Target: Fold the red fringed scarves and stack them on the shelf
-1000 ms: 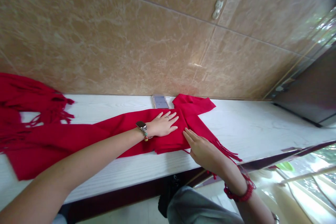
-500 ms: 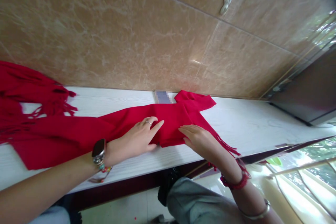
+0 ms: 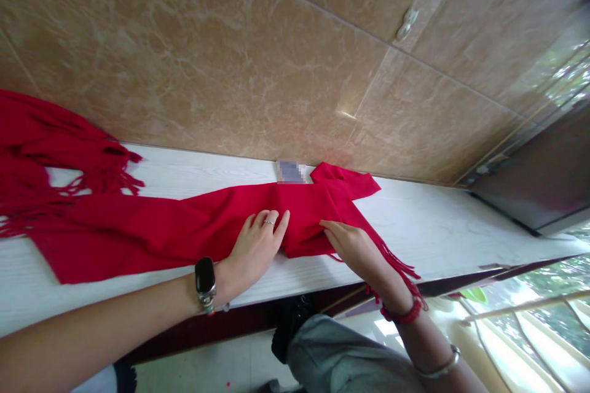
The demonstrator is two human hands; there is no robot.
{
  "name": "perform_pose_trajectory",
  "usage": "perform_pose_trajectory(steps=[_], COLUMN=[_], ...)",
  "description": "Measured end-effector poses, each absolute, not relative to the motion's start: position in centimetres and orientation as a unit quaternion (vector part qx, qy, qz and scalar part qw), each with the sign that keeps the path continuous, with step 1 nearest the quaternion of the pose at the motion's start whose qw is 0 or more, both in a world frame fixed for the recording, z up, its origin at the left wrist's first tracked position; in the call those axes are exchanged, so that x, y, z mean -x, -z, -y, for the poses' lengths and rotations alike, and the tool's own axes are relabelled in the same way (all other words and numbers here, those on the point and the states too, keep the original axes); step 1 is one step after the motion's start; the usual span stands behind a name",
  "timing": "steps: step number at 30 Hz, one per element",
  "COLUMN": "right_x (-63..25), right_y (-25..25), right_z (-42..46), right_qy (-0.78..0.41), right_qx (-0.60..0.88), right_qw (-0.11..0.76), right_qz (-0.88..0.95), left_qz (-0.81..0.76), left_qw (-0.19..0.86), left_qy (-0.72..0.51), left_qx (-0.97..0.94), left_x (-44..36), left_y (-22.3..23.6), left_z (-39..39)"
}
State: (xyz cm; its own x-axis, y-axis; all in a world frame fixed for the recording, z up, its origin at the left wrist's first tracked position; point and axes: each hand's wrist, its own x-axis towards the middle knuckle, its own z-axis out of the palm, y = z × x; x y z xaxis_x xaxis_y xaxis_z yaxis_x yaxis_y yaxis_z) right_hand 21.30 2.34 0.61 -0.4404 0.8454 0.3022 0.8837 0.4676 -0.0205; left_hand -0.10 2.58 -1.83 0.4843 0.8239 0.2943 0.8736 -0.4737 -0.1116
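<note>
A long red scarf (image 3: 152, 221) is stretched along the white shelf, partly folded over at its right part, with fringe hanging by the front edge. My left hand (image 3: 260, 242) rests on it near the middle, fingers spread, wearing a ring; a watch is on that wrist. To its right, my right hand (image 3: 350, 249) has fingertips and thumb drawn together at the cloth, pinching it. The thumb is only partly visible. Behind the folded part, a flap of red cloth (image 3: 345, 179) lies toward the wall.
A bunched red fringed cloth (image 3: 59, 141) lies at the far left. A small blurred-out card-like item (image 3: 291, 172) sits by the marbled wall (image 3: 230, 61). The white shelf (image 3: 424, 218) runs right toward a dark grey panel (image 3: 534, 166). My legs are below the front edge.
My right fingertips and thumb have come together on the cloth. My left hand has turned, its fingers now pointing more toward the wall. The view has shifted slightly.
</note>
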Motion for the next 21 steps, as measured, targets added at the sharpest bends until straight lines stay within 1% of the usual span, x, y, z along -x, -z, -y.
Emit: perform_pose_trajectory(steps=[7, 12, 16, 21], right_x=[-21.9, -22.6, -23.1, -23.3], right_y=[0.0, 0.2, 0.3, 0.4], right_z=[-2.9, -3.1, -3.3, -3.6], right_qy=[0.049, 0.04, 0.027, 0.025], right_qx=[0.512, 0.498, 0.473, 0.455], right_qw=[0.168, 0.206, 0.245, 0.241], right_qz=[0.841, 0.842, 0.846, 0.857], left_qz=[0.423, 0.372, 0.333, 0.293], left_qw=[0.19, 0.244, 0.24, 0.227], left_qy=[0.088, 0.086, 0.083, 0.082], left_qx=[0.881, 0.892, 0.908, 0.925], left_x=[1.0, 1.9, 2.5, 2.9], left_y=[0.8, -1.1, -2.6, -2.3], left_z=[-2.4, -2.7, -3.2, -3.8])
